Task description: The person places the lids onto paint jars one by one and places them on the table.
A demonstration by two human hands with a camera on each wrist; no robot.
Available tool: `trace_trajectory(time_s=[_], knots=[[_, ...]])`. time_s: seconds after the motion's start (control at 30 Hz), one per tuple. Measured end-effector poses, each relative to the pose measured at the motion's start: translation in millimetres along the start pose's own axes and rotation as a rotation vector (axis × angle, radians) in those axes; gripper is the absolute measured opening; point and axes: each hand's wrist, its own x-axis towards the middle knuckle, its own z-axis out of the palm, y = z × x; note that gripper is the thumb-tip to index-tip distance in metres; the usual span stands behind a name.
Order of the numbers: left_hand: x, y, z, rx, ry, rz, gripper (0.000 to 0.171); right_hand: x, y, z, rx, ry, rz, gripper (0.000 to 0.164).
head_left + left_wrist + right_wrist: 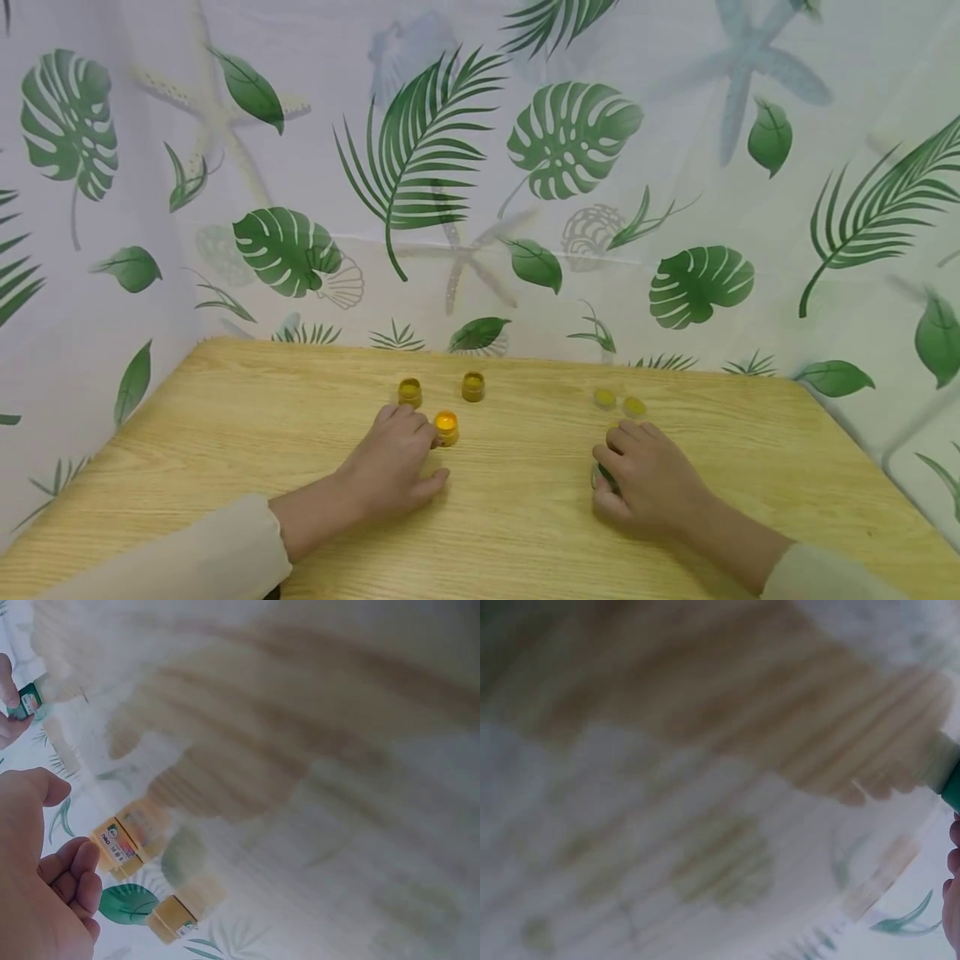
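Jar (28, 701) of green colour, held in the right hand (651, 482) over the right side of the table

The green jar lies between thumb and curled fingers of the right hand; the palm hides much of it in the head view, and whether it is lidded cannot be told. Its labelled side shows in the left wrist view. By its look it should be light and stiff-walled, with smooth sides that may slip under wet fingers; the contents, probably paint, would spill sooner than the wall would break. The best hold is judged to be a thumb-and-fingertip pinch on opposite sides, low on the body and clear of the rim.

Just beyond this hand lie two yellow discs (619, 403), apparently lids, thin and best lifted by the edge; a further yellow edge (614, 424) shows at the fingertips, mostly hidden.

To the left, well apart, stand three upright jars: an orange front jar (446, 428), a left rear jar (409, 392) and a right rear jar (473, 387). The first shows bright contents and calls for level handling. The left hand (392, 461) is beside them, fingers loosely bent and gripping nothing; contact with a jar cannot be told.

Around all this: wood-grain table (517, 508), leaf-printed cloth (465, 275) behind, pale sleeves (217, 546) at both forearms.
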Motion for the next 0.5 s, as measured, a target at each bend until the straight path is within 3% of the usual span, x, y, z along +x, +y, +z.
trace_trajectory(time_s=[0.27, 0.5], knots=[[2.1, -7.3, 0.8, 0.039, 0.034, 0.0, 0.03, -13.1, 26.9, -1.3, -0.062, -0.082, 0.128, 0.018], [7.4, -14.5, 7.5, 0.105, 0.046, -0.017, 0.032, -22.2, 48.5, -3.8, -0.102, -0.131, 0.199, 0.012]])
